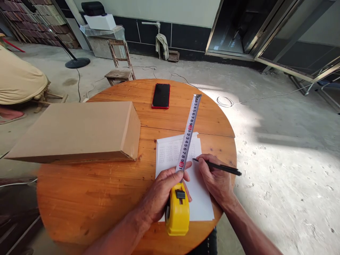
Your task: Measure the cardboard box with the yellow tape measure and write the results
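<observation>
My left hand (166, 187) is closed around a yellow tape measure (178, 216), its thumb resting on the pulled-out blade. The white blade, with black and red numbers, stretches away over the paper and past its far edge. Between the fingers and thumb of my right hand (216, 179) is a black pen (223, 167), its tip at the right side of the written lines. White sheets of paper (200, 207) lie on the table under both hands, with rows of small handwriting on the upper half. The handwriting is too small to read.
The round wooden table (92, 198) carries a closed cardboard box (79, 129) at left and a red-edged phone (160, 96) at the far side. Beyond stand a small wooden chair (120, 73) and a round black stand base (77, 63). A cable coil (225, 102) lies on the floor.
</observation>
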### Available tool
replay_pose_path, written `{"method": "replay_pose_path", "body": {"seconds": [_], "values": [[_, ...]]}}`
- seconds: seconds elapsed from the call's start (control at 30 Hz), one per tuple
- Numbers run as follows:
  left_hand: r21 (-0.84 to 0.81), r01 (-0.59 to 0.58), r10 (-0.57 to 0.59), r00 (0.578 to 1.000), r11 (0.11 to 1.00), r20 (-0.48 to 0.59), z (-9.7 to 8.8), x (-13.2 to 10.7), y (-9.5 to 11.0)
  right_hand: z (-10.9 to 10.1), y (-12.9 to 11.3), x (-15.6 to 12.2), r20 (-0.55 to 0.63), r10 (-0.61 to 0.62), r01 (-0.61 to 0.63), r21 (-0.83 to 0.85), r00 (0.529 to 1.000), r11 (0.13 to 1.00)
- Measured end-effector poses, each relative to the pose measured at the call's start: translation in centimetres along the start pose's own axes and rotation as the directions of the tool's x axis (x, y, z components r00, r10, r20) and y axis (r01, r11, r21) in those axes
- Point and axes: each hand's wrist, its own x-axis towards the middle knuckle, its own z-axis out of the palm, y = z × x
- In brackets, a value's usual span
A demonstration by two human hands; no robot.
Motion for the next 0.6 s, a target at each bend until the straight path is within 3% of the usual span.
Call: {"method": "replay_pose_path", "body": {"seconds": [0.27,0.6], "values": [[-0.005,-0.001,0.001,1.000,1.000,0.003,-0.09,0.03,0.01,-0.23,-0.14,-0.06,-0.057,0.053,-0.052,0.019,0.997,0.998],[0.012,-0.001,0.001,1.000,1.000,-0.005,0.04,0.02,0.12,0.00,0.08,0.01,-0.023,0.056,-0.056,0.019,0.998,0.998]]}}
